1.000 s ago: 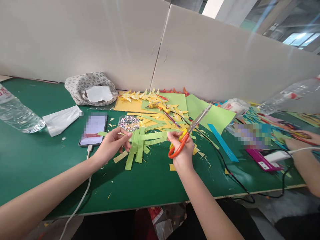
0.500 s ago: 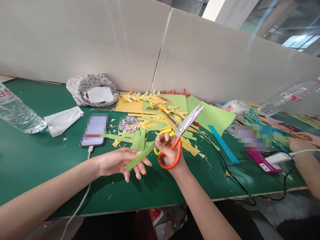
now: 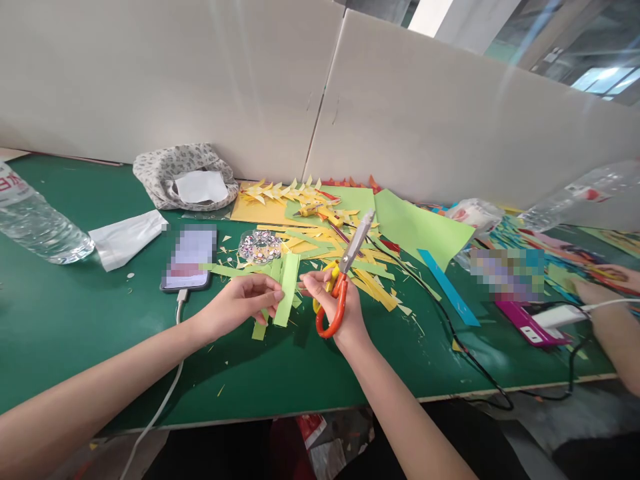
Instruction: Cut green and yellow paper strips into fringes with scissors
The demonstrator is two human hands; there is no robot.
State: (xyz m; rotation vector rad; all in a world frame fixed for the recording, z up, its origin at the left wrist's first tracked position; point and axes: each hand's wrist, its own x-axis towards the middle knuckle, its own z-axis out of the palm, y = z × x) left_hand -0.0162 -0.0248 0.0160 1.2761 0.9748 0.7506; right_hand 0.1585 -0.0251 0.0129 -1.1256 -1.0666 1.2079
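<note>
Between the thumb and fingers of my left hand [image 3: 250, 300] is a folded strip of light green paper [image 3: 287, 290], held upright above the table. My right hand [image 3: 340, 307] grips a pair of scissors [image 3: 345, 277] with red and yellow handles, the blades together and pointing up and away. Its thumb and forefinger are close to the strip's right edge. Behind both hands lies a pile of cut green and yellow paper strips [image 3: 370, 287]. A yellow glue gun [image 3: 325, 213] rests on that pile.
At left are a phone [image 3: 187, 257] on a white cable, a water bottle [image 3: 40, 217] and a patterned cloth bag [image 3: 185, 177]. A sheet of rhinestones [image 3: 260, 247] lies mid-table. To the right are a blue strip [image 3: 447, 287], a black cord, a power strip [image 3: 527, 323] and another person's hand [image 3: 610, 287].
My left hand has turned and now pinches the green strip, which went from slanted to upright. My right hand has let go of the strip's end, and the scissors have tipped more upright.
</note>
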